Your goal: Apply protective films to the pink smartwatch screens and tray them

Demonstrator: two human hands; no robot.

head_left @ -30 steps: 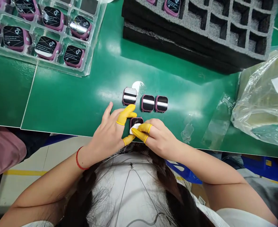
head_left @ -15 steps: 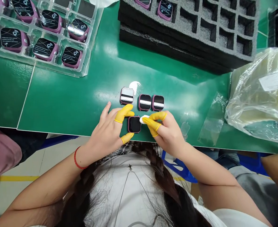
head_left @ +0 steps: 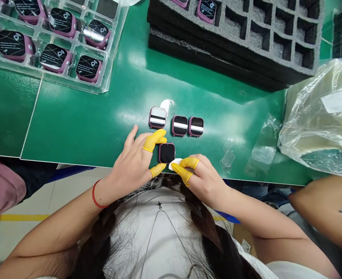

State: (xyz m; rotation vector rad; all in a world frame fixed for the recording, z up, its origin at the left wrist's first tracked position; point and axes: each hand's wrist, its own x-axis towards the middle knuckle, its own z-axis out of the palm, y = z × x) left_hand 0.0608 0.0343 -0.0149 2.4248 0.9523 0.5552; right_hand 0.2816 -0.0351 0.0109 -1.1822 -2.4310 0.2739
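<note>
A small pink-cased watch body with a dark screen lies on the green mat near its front edge. My left hand, with yellow finger cots on thumb and forefinger, pinches the watch body by its sides. My right hand, also in yellow cots, pinches a small white wipe at the watch's lower right corner. Just beyond stand three more watch bodies in a row, with a white round film behind the leftmost.
A clear tray of several pink watch bodies sits at the back left. Black foam trays with square pockets lie at the back right. A crumpled plastic bag and clear film scraps are on the right. Another person's arm shows at lower right.
My right hand has carried the white wipe from the watch's upper right down to its lower right corner. My left hand keeps its pinch. Another person's arm has come further in at right.
</note>
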